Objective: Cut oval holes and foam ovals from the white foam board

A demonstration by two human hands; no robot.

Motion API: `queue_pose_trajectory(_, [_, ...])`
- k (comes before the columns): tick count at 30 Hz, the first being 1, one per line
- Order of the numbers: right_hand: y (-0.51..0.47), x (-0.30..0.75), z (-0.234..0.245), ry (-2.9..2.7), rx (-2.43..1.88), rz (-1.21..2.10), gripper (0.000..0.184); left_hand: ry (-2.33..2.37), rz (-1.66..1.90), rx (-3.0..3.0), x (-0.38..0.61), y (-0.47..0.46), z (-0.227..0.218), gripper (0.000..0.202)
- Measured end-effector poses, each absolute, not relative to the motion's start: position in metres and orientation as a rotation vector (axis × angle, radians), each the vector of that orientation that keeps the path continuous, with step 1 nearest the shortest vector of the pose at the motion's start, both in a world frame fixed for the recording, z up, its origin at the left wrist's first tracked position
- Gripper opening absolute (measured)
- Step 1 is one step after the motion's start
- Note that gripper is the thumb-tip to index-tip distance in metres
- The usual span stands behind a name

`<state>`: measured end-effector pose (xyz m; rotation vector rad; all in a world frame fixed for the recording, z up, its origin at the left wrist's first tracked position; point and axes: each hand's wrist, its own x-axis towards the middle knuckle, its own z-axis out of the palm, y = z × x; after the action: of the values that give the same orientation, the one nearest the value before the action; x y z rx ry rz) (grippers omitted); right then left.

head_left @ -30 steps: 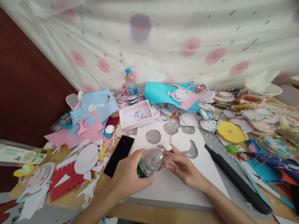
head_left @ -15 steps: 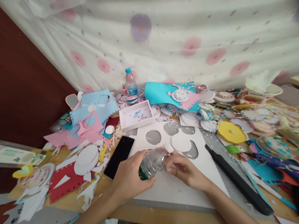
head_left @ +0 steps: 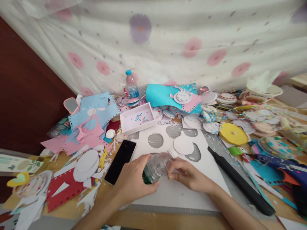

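A small clear plastic bottle [head_left: 157,164] with a white cap and a green label lies tilted over a white sheet [head_left: 182,188] with round holes cut in it. My left hand [head_left: 133,182] is wrapped round the bottle's lower end. My right hand [head_left: 185,174] is closed on the bottle near its neck, fingers pinched against the plastic. A cut white paper circle [head_left: 183,145] lies on the sheet just beyond the cap.
A black phone [head_left: 118,161] lies left of my hands. A white tray [head_left: 136,118] with confetti, a water bottle [head_left: 131,83], paper scraps, a yellow disc [head_left: 233,134], a long black bar [head_left: 240,185] and a glue gun [head_left: 285,166] crowd the table.
The bottle has turned from nearly end-on to tilted, cap pointing up and to the right. Both hands stay on it. The view has shifted slightly.
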<state>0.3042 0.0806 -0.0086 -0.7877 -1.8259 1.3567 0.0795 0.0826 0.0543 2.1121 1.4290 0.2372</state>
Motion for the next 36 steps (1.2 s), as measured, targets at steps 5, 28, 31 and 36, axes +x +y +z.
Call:
queue_pose_trajectory(5, [0.083, 0.305, -0.012, -1.832, -0.794, 1.354, 0.022, 1.372, 0.217, 2.078, 0.078, 0.092, 0.054, 0.056])
queue_pose_trajectory(28, [0.088, 0.318, -0.003, -1.874, -0.779, 1.469, 0.012, 1.270, 0.154, 1.958, 0.086, 0.099, 0.063, 0.051])
queue_pose_trajectory(31, [0.090, 0.320, -0.006, -1.839, -0.771, 1.485, 0.011, 1.347, 0.125, 1.955, 0.091, 0.095, 0.062, 0.047])
queue_pose_trajectory(36, [0.091, 0.319, -0.013, -1.753, -0.760, 1.572, 0.010, 1.343, 0.166, 1.934, 0.094, 0.094, 0.054, 0.048])
